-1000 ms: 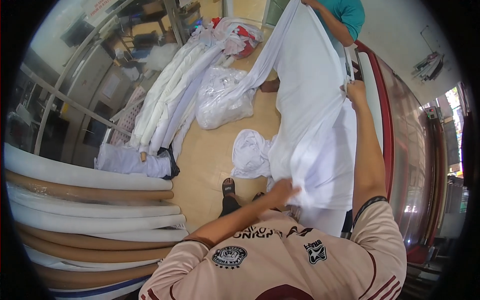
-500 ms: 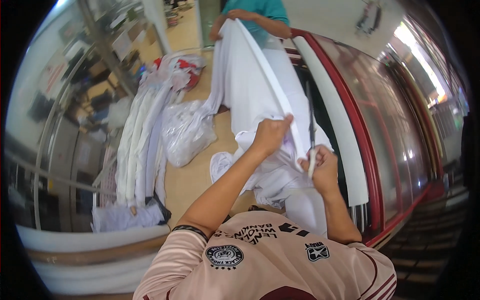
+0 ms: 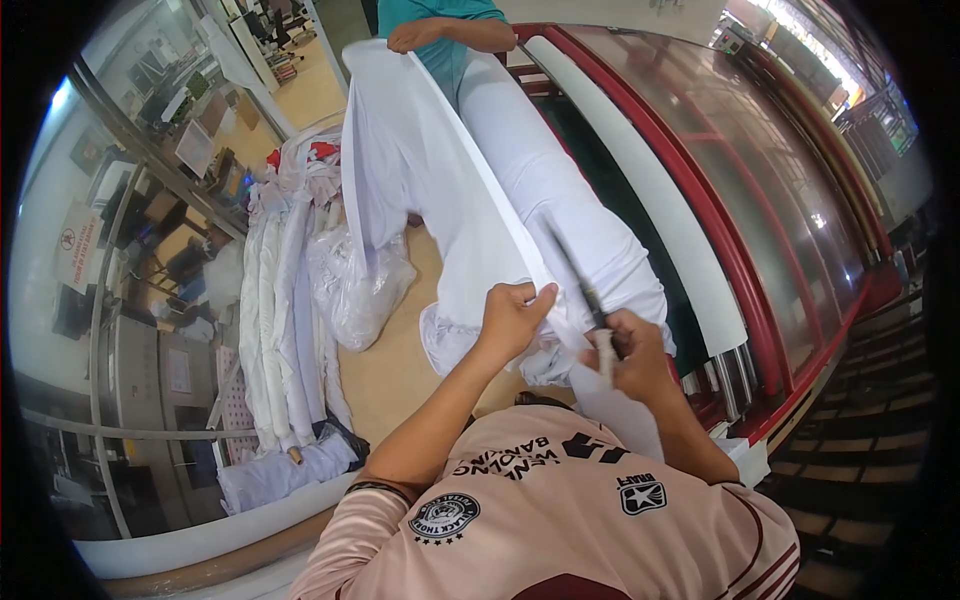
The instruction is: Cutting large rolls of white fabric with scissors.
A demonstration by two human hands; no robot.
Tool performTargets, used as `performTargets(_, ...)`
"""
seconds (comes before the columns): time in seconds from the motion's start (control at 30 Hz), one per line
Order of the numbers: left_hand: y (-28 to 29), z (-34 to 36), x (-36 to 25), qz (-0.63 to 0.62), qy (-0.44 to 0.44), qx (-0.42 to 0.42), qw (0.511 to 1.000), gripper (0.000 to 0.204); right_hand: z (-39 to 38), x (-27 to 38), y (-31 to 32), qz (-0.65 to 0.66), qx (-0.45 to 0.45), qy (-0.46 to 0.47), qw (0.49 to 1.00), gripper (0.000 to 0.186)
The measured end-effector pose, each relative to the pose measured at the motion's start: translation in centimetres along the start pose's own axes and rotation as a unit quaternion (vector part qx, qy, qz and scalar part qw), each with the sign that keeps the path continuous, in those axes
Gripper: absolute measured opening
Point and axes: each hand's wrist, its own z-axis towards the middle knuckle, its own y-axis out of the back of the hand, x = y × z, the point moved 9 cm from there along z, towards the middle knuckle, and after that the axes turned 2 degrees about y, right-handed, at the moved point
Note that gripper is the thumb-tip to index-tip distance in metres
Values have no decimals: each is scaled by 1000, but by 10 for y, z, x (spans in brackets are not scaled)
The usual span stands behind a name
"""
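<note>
White fabric (image 3: 440, 190) stretches from a co-worker's hand (image 3: 412, 37) at the far side down toward my body. My left hand (image 3: 512, 320) is closed on the near end of its folded edge. Just right of it, my right hand (image 3: 640, 358) grips long dark-bladed scissors (image 3: 572, 262), blurred by motion, with a pale handle showing below the fingers. The blades point away from me and to the left, over a thick white fabric roll (image 3: 535, 150). Whether the blades touch the fabric edge, I cannot tell.
A red-framed machine (image 3: 690, 190) with a long white roller (image 3: 640, 170) runs along the right. Standing at the far end is a person in a teal shirt (image 3: 470, 60). Left of the fabric lie a clear plastic bag (image 3: 360, 290) and several white rolls (image 3: 275, 320), beside a glass partition (image 3: 90, 330).
My left hand has come nearer and left with the fabric edge. The scissors have tilted left, and the fabric has spread left, uncovering more of the thick roll.
</note>
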Motion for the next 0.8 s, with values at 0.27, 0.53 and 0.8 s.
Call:
performTargets(0.27, 25, -13, 21, -44, -6, -18, 999, 24, -8, -11, -19, 308, 200, -182, 912, 45)
performTargets(0.53, 27, -29, 25, 29, 4, -24, 999, 24, -13, -44, -56, 348, 242, -274, 863, 53)
performTargets(0.8, 28, -29, 27, 20, -22, -37, 999, 24, 4, -53, -61, 350, 209, -289, 866, 47)
